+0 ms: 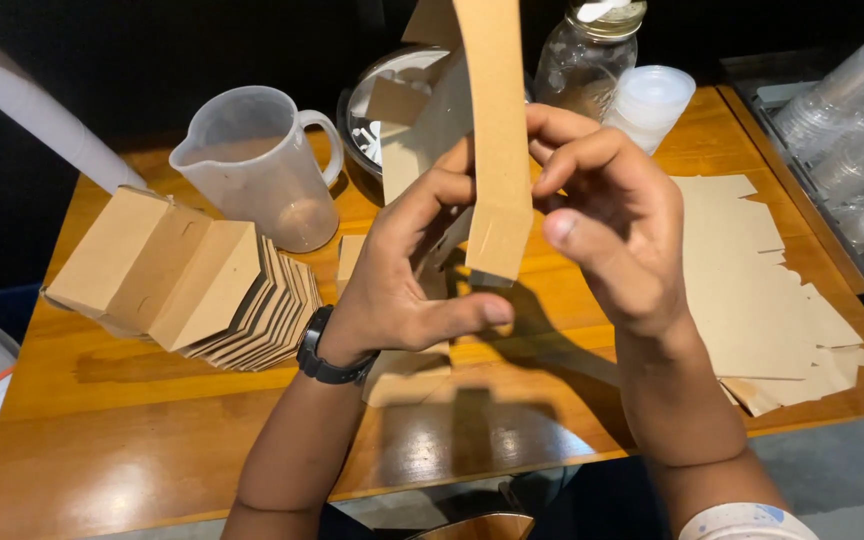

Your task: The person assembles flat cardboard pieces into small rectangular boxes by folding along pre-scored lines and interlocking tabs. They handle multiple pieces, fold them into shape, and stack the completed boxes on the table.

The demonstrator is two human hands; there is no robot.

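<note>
Both hands on a flat brown cardboard box blank (492,140), held up over the wooden table (152,440)

Left hand (412,270) and right hand (612,220) are curled closed, pinching the blank; its long strip runs near vertical, lower end toward the table. Clear plastic measuring jug (252,165) looks empty. Glass jar (584,55): contents unclear. Stack of folded brown cartons (192,280) lies left, flat blanks (752,280) right
</note>
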